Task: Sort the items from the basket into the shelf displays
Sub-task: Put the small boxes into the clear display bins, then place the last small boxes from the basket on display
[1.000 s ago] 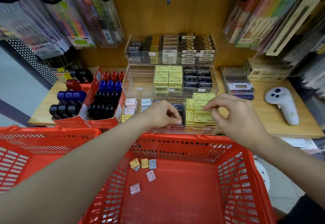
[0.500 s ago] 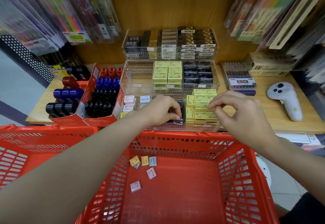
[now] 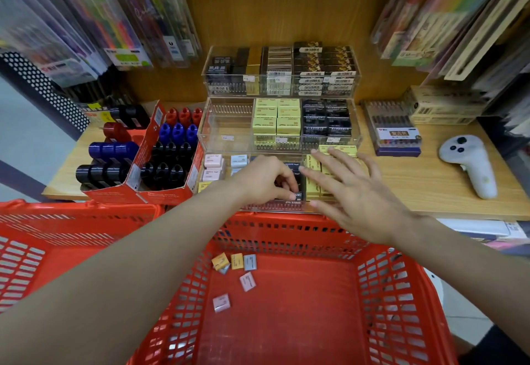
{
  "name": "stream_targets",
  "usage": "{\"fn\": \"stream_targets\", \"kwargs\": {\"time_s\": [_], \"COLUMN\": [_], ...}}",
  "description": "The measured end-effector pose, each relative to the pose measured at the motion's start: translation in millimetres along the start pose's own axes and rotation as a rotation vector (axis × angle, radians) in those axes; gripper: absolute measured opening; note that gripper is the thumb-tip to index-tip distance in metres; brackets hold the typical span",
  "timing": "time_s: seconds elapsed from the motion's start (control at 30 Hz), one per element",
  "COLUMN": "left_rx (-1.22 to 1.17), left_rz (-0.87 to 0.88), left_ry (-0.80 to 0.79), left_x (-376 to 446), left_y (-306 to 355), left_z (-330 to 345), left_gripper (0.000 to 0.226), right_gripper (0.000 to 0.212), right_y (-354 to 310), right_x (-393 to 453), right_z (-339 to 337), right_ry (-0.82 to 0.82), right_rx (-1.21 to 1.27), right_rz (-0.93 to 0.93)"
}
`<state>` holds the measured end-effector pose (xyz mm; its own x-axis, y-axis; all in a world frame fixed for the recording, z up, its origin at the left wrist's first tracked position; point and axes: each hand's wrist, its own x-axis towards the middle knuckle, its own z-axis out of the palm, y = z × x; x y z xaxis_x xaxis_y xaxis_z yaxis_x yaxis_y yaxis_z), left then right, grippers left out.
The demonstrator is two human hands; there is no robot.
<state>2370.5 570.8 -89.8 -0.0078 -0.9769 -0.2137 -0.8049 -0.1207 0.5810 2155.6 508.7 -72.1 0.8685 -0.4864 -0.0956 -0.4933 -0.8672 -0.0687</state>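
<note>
Head view: a small black box (image 3: 296, 195) is pinched by the curled left hand (image 3: 265, 181) in the front clear tray (image 3: 275, 207). The right hand (image 3: 352, 192) is spread flat over the yellow boxes (image 3: 338, 151) beside it. Six small boxes (image 3: 238, 273) are left in the red basket (image 3: 315, 221).

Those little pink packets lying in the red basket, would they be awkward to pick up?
Probably not. The pink packet looks small and flat, so likely light. It lies flat on the red basket floor, so it should slide, not roll. Its wrapper seems glossy, perhaps slippery.

Glossy red plastic basket (image 3: 395, 293), clear acrylic trays (image 3: 218, 135), wood-grain shelf (image 3: 415, 175)
</note>
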Motion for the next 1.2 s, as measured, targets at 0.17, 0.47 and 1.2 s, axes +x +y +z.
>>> {"fn": "stream_targets", "kwargs": {"time_s": [0.17,0.47,1.2], "left_rx": [-0.023,-0.100,-0.117], "left_rz": [-0.022,-0.094,-0.681], "left_ry": [0.024,0.189,-0.112], "left_x": [-0.4,-6.1,-182.8], "left_y": [0.9,3.0,-68.6], "left_z": [-0.1,2.2,150.2], "left_gripper": [0.010,0.006,0.060], "right_gripper": [0.062,0.062,0.033], "right_y": [7.7,6.8,-115.0], "right_x": [-0.5,-1.5,-46.3], "right_z": [8.5,13.8,111.5], "right_ry": [0.024,0.101,-0.327], "right_rx": [-0.026,-0.014,0.441], "right_rz": [-0.018,-0.036,0.090]}}
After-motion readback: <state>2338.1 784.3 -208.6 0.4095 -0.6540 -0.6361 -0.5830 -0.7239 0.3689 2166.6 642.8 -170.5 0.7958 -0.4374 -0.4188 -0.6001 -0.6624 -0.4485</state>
